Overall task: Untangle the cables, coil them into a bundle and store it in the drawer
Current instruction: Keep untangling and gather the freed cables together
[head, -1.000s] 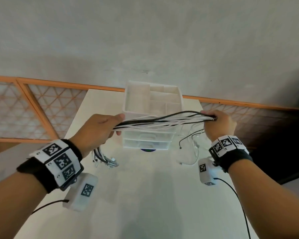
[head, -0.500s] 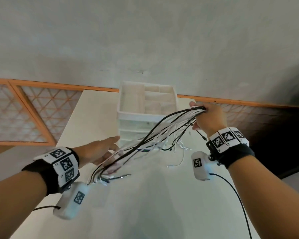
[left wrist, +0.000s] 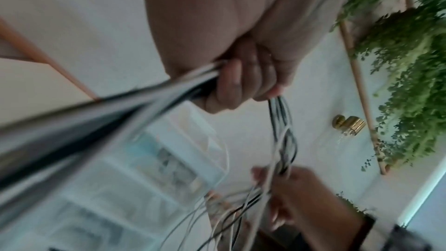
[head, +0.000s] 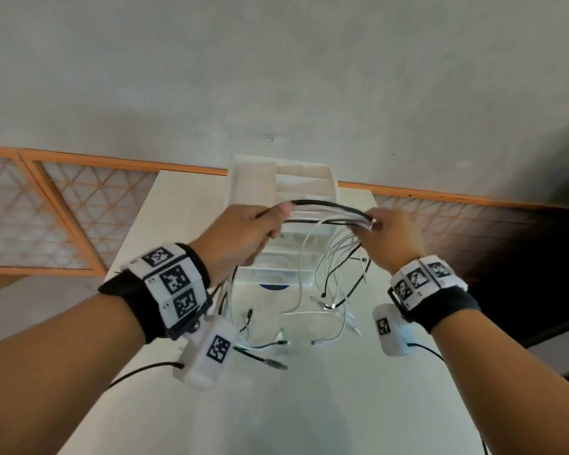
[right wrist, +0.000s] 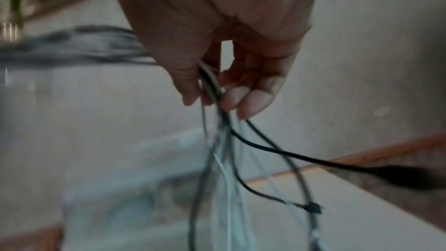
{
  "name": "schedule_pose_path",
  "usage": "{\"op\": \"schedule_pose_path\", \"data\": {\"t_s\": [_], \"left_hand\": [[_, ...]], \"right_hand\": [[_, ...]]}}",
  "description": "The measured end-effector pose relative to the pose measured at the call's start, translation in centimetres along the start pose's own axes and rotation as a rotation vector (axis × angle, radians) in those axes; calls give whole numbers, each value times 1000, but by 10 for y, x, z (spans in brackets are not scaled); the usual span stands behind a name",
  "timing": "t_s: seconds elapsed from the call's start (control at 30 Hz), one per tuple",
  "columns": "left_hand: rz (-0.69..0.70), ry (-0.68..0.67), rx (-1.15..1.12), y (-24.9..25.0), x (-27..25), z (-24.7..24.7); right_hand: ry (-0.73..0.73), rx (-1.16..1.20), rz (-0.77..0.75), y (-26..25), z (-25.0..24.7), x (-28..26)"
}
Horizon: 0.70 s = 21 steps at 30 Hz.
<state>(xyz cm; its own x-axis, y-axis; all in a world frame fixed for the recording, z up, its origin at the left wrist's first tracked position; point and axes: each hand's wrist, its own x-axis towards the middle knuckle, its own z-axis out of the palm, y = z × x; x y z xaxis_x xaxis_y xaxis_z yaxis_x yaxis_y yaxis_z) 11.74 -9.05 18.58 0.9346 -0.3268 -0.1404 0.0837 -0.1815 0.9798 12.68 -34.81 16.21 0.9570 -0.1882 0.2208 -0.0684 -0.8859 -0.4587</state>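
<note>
A bundle of black and white cables point(head: 326, 211) stretches between my two hands, in the air in front of the white drawer unit point(head: 278, 182). My left hand point(head: 243, 234) grips one end of the span, fingers curled round the cables point(left wrist: 183, 83). My right hand point(head: 388, 238) pinches the other end between thumb and fingers point(right wrist: 231, 98). Loose cable ends point(head: 326, 290) hang from both hands, and several plugs lie on the white table point(head: 276, 405). The unit's drawers appear closed.
The drawer unit stands at the table's far end against a grey wall, its top tray divided into compartments. An orange-framed lattice panel point(head: 63, 208) runs behind the table. A green plant point(left wrist: 405, 64) shows in the left wrist view.
My left hand has risen from low near the table, where it was open, and now grips the cables level with the right hand. The bundle now spans horizontally, shorter between the hands.
</note>
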Motion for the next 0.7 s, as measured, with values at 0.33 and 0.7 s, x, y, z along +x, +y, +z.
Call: {"op": "schedule_pose_path", "data": {"t_s": [0.33, 0.7], "left_hand": [[-80, -115, 201, -18, 2, -11], [-145, -520, 16, -44, -1, 40]], "right_hand": [[-87, -3, 66, 12, 21, -6], [117, -70, -68, -57, -28, 5]]}}
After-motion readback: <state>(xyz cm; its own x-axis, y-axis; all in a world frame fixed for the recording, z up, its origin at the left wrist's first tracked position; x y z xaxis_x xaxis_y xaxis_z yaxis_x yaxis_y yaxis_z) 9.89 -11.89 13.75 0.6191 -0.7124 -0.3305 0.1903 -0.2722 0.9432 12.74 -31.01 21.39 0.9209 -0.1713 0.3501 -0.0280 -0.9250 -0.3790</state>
